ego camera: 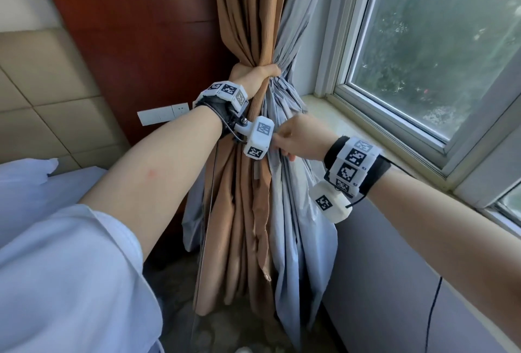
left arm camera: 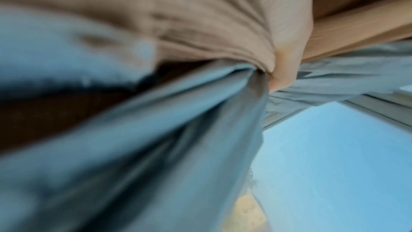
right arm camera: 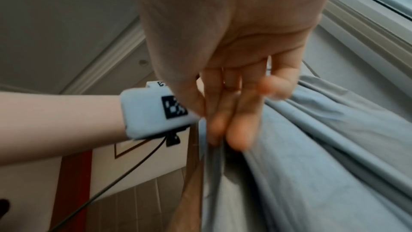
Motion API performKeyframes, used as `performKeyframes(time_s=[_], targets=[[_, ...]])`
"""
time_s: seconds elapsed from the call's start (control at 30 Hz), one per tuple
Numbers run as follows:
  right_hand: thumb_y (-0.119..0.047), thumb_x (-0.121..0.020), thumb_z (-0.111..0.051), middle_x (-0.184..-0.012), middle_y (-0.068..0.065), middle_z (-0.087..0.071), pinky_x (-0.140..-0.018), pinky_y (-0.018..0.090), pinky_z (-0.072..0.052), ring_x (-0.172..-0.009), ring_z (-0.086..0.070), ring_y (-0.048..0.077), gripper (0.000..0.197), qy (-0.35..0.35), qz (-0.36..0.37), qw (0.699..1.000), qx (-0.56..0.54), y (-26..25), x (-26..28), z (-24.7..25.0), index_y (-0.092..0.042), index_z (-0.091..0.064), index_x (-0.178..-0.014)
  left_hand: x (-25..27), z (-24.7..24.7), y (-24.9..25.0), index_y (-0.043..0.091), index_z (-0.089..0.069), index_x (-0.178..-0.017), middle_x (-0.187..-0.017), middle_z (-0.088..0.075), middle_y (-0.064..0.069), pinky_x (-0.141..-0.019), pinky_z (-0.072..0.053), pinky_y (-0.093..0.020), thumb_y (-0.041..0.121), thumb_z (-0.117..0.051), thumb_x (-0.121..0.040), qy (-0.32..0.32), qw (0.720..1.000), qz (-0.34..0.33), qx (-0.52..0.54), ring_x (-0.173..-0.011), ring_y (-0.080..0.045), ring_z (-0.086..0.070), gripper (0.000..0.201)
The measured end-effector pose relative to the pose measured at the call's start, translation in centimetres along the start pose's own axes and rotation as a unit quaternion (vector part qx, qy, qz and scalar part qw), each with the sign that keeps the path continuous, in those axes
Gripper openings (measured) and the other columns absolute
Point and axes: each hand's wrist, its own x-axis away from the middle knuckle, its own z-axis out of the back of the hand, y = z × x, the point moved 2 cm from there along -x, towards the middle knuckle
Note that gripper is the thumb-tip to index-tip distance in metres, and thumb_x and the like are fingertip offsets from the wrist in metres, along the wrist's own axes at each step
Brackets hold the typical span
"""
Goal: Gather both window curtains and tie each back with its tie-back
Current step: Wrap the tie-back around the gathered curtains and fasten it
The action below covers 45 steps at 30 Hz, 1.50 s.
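Observation:
A brown curtain [ego camera: 248, 14] with a pale grey lining [ego camera: 290, 197] hangs bunched in the corner left of the window. My left hand [ego camera: 258, 72] grips the gathered bundle at its waist, fingers wrapped round the far side. In the left wrist view part of that hand [left arm camera: 287, 54] presses into the brown curtain [left arm camera: 178, 15] above the grey lining [left arm camera: 178, 138]. My right hand [ego camera: 286, 139] is just below the left wrist. Its blurred fingers [right arm camera: 231, 123] are nearly straight and touch the folds of the grey lining [right arm camera: 312, 165]. I can make out no tie-back.
The window [ego camera: 423, 42] and its stone sill [ego camera: 352, 115] lie to the right, with a grey wall [ego camera: 394, 282] and a black cable [ego camera: 434, 310] below. A wood panel [ego camera: 141, 28], a wall socket [ego camera: 163, 112], a padded headboard [ego camera: 42, 84] and a bed [ego camera: 25, 183] are on the left.

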Motion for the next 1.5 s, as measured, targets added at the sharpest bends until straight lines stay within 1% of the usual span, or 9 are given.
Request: performKeyframes(time_s=[0.13,0.3,0.57,0.77,0.9,1.07,1.17,1.33,1.5], targets=[[-0.086,-0.066,-0.041,-0.073,-0.003,-0.062,-0.052,0.026,-0.041,-0.067,-0.057,0.018,0.073,-0.017,-0.047,0.981,0.189,-2.1,0.9,-2.4,-0.024,-0.066,-0.095,0.3,0.0,0.1,0.015,-0.061,-0.074,-0.066,-0.061,0.002,-0.038,-0.042,-0.011,0.028,-0.075,-0.073,0.003,1.000,0.002,-0.005,-0.055,-0.011,-0.056,0.019],[-0.039,-0.088,-0.051,-0.070,-0.002,-0.047,-0.062,0.028,-0.036,-0.078,-0.058,0.024,0.023,-0.005,-0.063,0.963,0.263,-3.3,1.5,-3.6,-0.017,-0.050,-0.086,0.3,0.3,0.1,0.015,-0.065,-0.091,-0.072,-0.062,0.007,-0.054,-0.043,-0.017,0.028,-0.075,-0.073,0.006,1.000,-0.008,0.000,-0.065,-0.007,-0.058,0.025],[-0.023,-0.090,-0.059,-0.074,-0.001,-0.052,-0.071,0.032,-0.041,-0.073,-0.047,0.017,0.026,-0.134,-0.029,0.989,-0.058,0.5,1.7,-0.4,-0.019,-0.046,-0.068,-0.3,1.9,-0.4,0.017,-0.063,-0.081,-0.073,-0.061,0.007,-0.060,-0.043,-0.019,0.029,-0.075,-0.073,0.007,1.000,-0.012,-0.004,-0.068,-0.009,-0.058,0.019],[-0.004,-0.092,-0.050,-0.073,0.010,-0.062,-0.062,0.033,-0.054,-0.059,-0.060,0.023,0.015,-0.118,-0.166,0.881,-0.427,1.9,2.0,-0.1,-0.012,-0.051,-0.080,-0.8,1.6,-0.5,0.012,-0.068,-0.093,-0.079,-0.066,0.002,-0.064,-0.047,-0.021,0.029,-0.076,-0.072,-0.008,1.000,-0.011,0.000,-0.073,-0.014,-0.062,0.027],[-0.011,-0.095,-0.050,-0.051,-0.002,-0.045,-0.036,0.017,-0.032,-0.035,-0.035,0.007,0.022,-0.092,-0.206,0.829,-0.511,3.5,1.4,0.8,-0.012,-0.048,-0.072,-1.2,1.3,-0.7,0.010,-0.069,-0.097,-0.085,-0.068,0.000,-0.076,-0.049,-0.025,0.030,-0.078,-0.069,-0.005,1.000,-0.009,0.003,-0.083,-0.019,-0.064,0.035],[-0.024,-0.096,-0.045,-0.034,-0.009,-0.031,-0.038,0.013,-0.014,-0.026,-0.026,0.003,0.052,-0.121,-0.272,0.731,-0.614,5.7,1.1,2.4,-0.016,-0.043,-0.045,-1.4,1.1,-0.7,0.009,-0.068,-0.098,-0.092,-0.068,-0.002,-0.077,-0.047,-0.024,0.028,-0.077,-0.070,-0.001,1.000,-0.013,0.004,-0.084,-0.018,-0.063,0.035],[-0.032,-0.084,-0.069,-0.063,-0.002,-0.055,-0.044,0.018,-0.037,-0.048,-0.047,0.008,0.018,-0.052,-0.268,0.833,-0.482,6.1,1.2,2.7,-0.017,-0.059,-0.087,-1.7,0.8,-0.7,0.010,-0.068,-0.098,-0.091,-0.068,0.000,-0.078,-0.048,-0.025,0.029,-0.077,-0.070,-0.002,1.000,-0.012,0.000,-0.085,-0.018,-0.063,0.035],[-0.058,-0.062,-0.079,-0.117,0.001,-0.046,-0.081,0.030,-0.048,-0.101,-0.051,0.016,0.086,0.012,-0.190,0.975,-0.117,2.9,0.9,-0.1,-0.018,-0.037,-0.125,-2.0,-0.2,-0.8,0.009,-0.068,-0.102,-0.093,-0.068,-0.001,-0.076,-0.045,-0.024,0.030,-0.077,-0.070,-0.002,1.000,-0.010,-0.002,-0.084,-0.017,-0.062,0.040],[-0.039,-0.075,-0.068,-0.117,0.008,-0.044,-0.083,0.039,-0.046,-0.103,-0.048,0.029,0.059,0.097,-0.100,0.990,0.031,2.3,0.7,-1.4,-0.010,-0.037,-0.116,-2.2,-0.9,-0.9,0.009,-0.069,-0.102,-0.095,-0.069,-0.001,-0.076,-0.047,-0.024,0.031,-0.078,-0.068,0.001,1.000,-0.014,0.000,-0.085,-0.016,-0.064,0.041]])
